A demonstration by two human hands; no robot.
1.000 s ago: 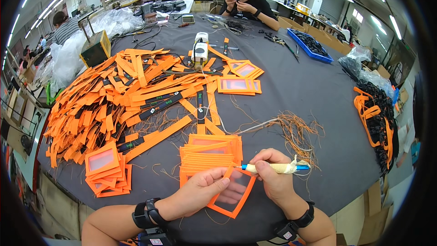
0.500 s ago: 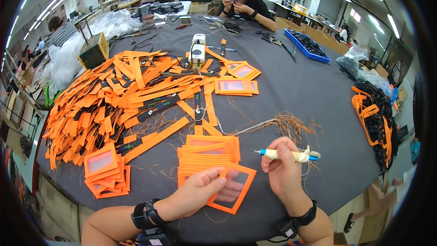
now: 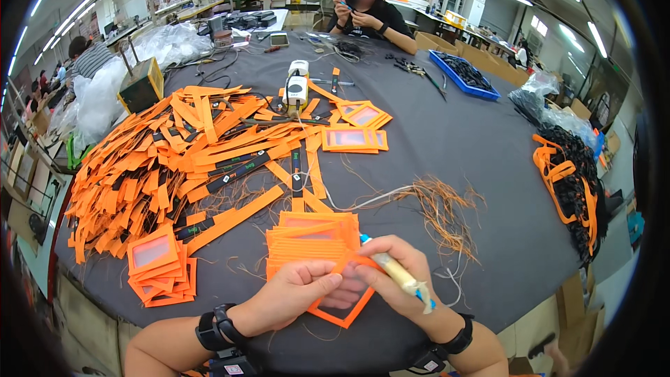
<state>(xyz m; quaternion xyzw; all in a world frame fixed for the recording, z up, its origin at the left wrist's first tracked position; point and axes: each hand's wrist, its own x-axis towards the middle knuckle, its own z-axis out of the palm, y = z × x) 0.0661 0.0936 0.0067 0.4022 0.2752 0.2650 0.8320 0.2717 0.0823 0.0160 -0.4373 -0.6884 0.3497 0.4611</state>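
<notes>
My left hand (image 3: 293, 293) pinches an orange-bordered panel (image 3: 342, 320) with a clear window, held tilted just above the table's near edge. In my right hand (image 3: 392, 299) is a pen-shaped soldering iron (image 3: 399, 274), its blue handle wrapped in cream tape. The right fingertips meet the panel's upper edge beside the left fingers; the iron's tip is hard to make out. Directly beyond the hands stands a neat stack of similar panels (image 3: 300, 248). A looser stack of panels (image 3: 157, 255) lies to the left.
A big heap of orange and black straps (image 3: 153, 175) covers the table's left. Loose orange threads (image 3: 440, 206) lie beyond my right hand, near a pale cord (image 3: 377, 197). White plug adapters (image 3: 296, 87), a blue tray (image 3: 466, 73) and a co-worker (image 3: 370, 11) are farther off.
My right hand has moved left with the soldering iron to the panel, and its fingers now touch the panel's upper edge. The iron has turned to slope down toward the lower right.
</notes>
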